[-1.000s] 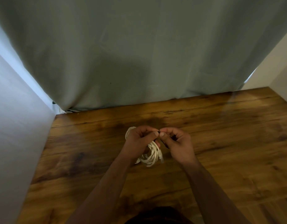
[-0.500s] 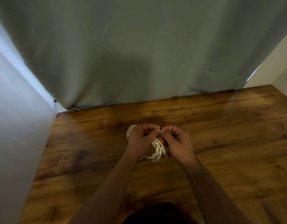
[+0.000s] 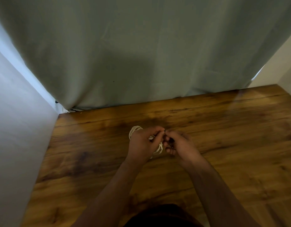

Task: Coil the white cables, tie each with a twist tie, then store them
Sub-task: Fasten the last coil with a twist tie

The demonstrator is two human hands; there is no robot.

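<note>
1. A pale wall stands at the far left, and a grey-green curtain hangs across the back, its hem meeting the far edge of a wooden bench.

2. The coil of white cable sits at the bench's middle, just left of centre. Its loops show above the left hand and again below it, between the two hands. Whether it rests on the bench or is held just above it cannot be told.

3. The left hand comes in from the lower left, forearm angled up and to the right. Its fingers curl round the coil, probably to keep the loops bunched so they do not spring apart.

4. A small dark tie shows where the fingertips of both hands meet, above the coil. It is too small to make out clearly. Judging by the task, it is being twisted shut round the loops.

5. The right hand comes in from the lower right, forearm angled up and to the left. Its thumb and forefinger pinch together at the tie; the other fingers curl under. The two hands touch at the fingertips.

6. No storage place for the coil is visible.
</note>
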